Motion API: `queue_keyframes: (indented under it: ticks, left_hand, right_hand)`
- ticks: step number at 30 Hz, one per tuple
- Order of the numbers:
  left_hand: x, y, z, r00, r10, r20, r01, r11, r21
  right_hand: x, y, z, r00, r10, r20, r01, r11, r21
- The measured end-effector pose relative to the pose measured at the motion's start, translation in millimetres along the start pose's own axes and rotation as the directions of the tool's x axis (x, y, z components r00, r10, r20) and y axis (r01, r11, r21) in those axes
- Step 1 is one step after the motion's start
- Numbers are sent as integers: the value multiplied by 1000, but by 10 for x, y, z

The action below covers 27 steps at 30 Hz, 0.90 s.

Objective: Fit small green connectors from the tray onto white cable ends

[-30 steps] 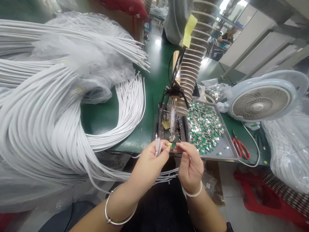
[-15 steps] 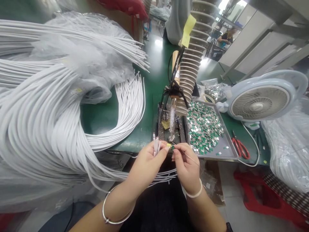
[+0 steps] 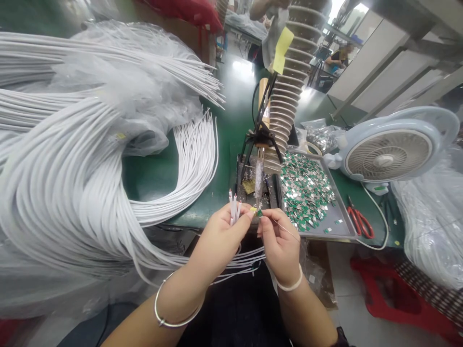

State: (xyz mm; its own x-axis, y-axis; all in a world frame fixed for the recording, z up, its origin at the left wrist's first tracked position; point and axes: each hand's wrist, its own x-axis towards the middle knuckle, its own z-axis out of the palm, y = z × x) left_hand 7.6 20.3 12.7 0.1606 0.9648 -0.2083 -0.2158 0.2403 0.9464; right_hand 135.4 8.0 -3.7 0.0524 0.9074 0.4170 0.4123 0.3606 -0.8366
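Observation:
My left hand [image 3: 222,233] is closed around several white cables [image 3: 233,207], their stripped ends pointing up. A small yellow piece [image 3: 253,209] shows at its fingertips. My right hand [image 3: 280,241] pinches a small green circuit board [image 3: 259,212], and a thin wire [image 3: 285,228], which looks like solder, runs back over its fingers. Both hands nearly meet under the tip of a soldering iron [image 3: 259,178] mounted pointing downward. Whether the board touches the tip or a cable end is too small to tell.
A metal tray [image 3: 343,219] of green boards stands right of the iron, with red-handled pliers [image 3: 360,221] and a fan [image 3: 388,149] beyond. Large white cable bundles [image 3: 72,193] fill the left. A ribbed duct [image 3: 289,91] hangs behind the iron. Another person [image 3: 336,60] sits far back.
Both hands have risen slightly toward the iron's tip, bringing the green board up with them. Behind the duct, a person in grey has shifted and an arm now shows.

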Motion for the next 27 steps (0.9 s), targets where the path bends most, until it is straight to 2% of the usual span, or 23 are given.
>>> queue_keyframes:
  ticks: [12, 21, 27]
  left_hand:
    - [3, 30, -10, 999, 27, 19, -26, 999, -23]
    - [-10, 1, -30, 1000, -7, 27, 9, 998, -65]
    - [-37, -35, -74, 995, -61, 77, 62, 998, -16]
  right_hand:
    - [11, -17, -1, 1000, -8, -15, 8, 1000, -10]
    - [-13, -10, 11, 1000, -19, 5, 18, 1000, 7]
    - [-45, 14, -5, 998, -58, 20, 58, 998, -1]
